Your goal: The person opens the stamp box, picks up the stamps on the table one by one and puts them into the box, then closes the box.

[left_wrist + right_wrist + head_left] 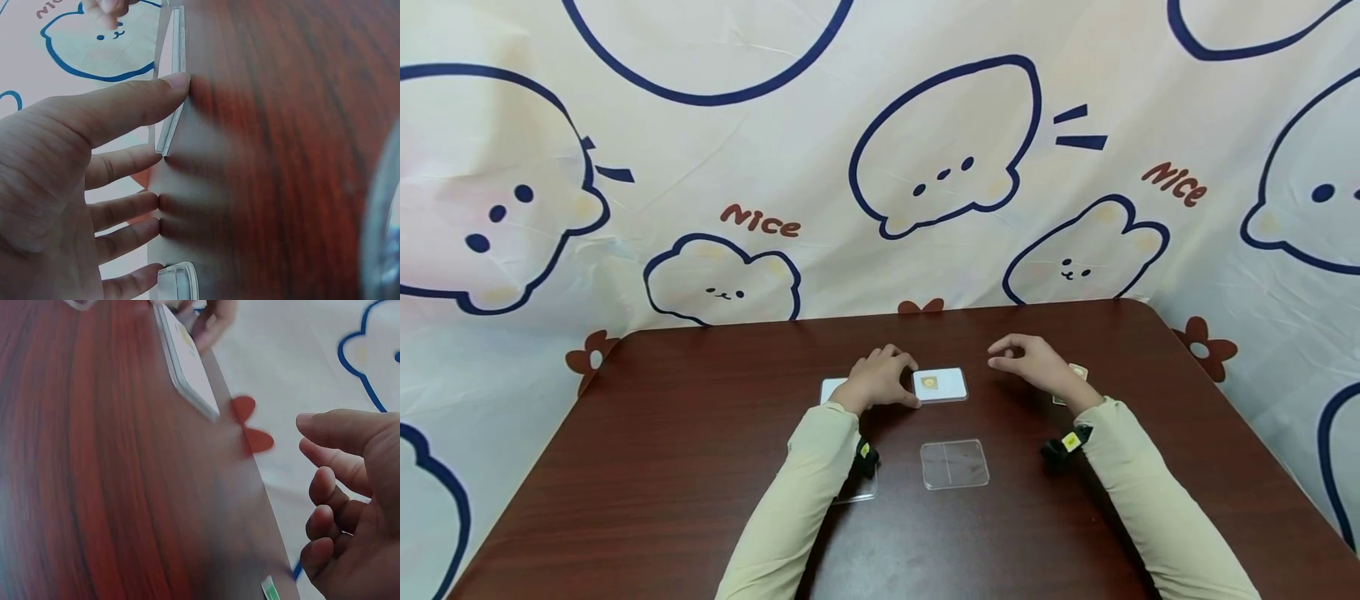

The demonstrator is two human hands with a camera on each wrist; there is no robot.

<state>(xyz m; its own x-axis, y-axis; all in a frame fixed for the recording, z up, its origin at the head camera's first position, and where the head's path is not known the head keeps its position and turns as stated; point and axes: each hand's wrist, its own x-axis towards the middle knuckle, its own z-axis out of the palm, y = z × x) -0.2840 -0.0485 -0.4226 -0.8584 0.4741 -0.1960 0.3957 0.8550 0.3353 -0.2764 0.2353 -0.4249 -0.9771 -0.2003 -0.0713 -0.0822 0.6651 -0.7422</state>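
In the head view, a flat clear plastic case [951, 385] with a white insert and a small gold square lies toward the back of the table. My left hand [880, 379] grips its left end between thumb and index finger, the other fingertips down on the tabletop. The left wrist view shows the thumb against the case's near edge [178, 50]. My right hand [1028, 362] is in the air to the right of the case, fingers loosely bent, nothing between them. In front of the case lies a clear plastic lid [955, 464].
Another white case [831, 389] is partly hidden behind the left hand. A clear plastic piece [859, 489] lies under the left wrist. Beside the right wrist is a small pale item [1078, 372], partly covered. A patterned cloth [850, 275] stands behind the brown table [685, 467].
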